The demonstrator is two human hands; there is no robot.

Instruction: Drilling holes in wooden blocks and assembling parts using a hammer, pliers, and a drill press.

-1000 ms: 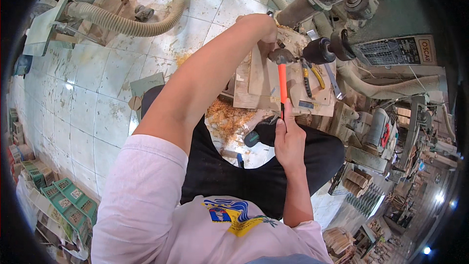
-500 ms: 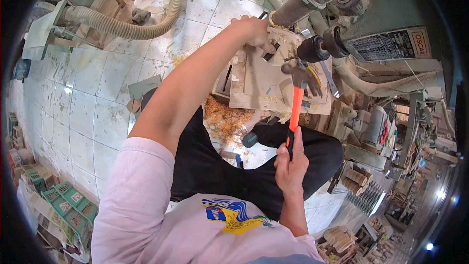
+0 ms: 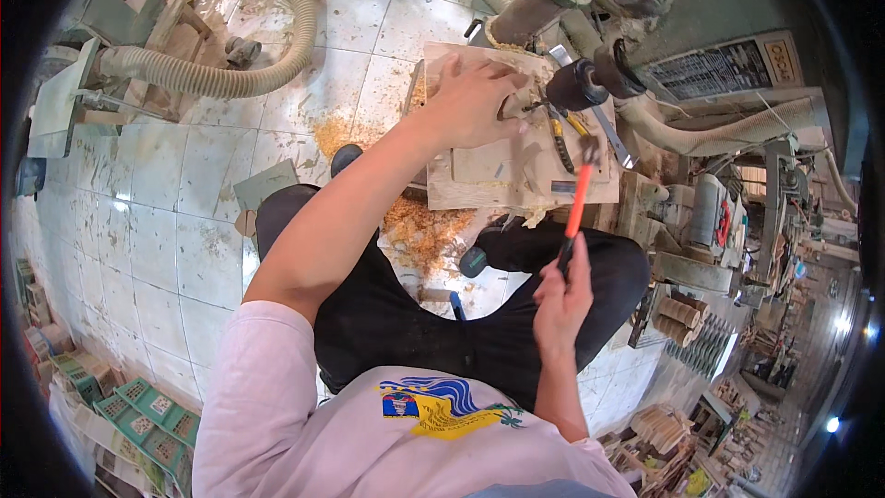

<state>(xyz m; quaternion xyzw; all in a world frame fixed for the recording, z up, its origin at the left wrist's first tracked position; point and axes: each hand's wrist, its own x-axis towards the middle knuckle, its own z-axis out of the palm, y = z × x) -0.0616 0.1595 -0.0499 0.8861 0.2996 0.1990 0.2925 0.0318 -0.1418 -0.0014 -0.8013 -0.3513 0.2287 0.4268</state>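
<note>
My right hand (image 3: 562, 300) is closed around the black grip of a hammer (image 3: 578, 207) with an orange shaft. The hammer's head is smeared by motion, at the right edge of a wooden board (image 3: 461, 195). Over the board, my left hand (image 3: 479, 103) curls its fingers beside a drill press chuck (image 3: 572, 85); what they hold is hidden. Yellow-and-black pliers (image 3: 561, 145) lie on the board under the chuck. A flat silver metal bar (image 3: 613, 134) slants along the board's right side.
The drill press column (image 3: 530, 14) rises behind the board. Ribbed hoses (image 3: 212, 69) cross the floor at far left. Wood shavings (image 3: 424, 232) are heaped before the board, near my knees. Machines and wooden pieces (image 3: 678, 314) crowd the right; green crates (image 3: 152, 415) stand lower left.
The hammer has swung right, its head leaving the spot beside the chuck. My left hand has shifted down over the board, closer to the chuck. The view has moved slightly.
</note>
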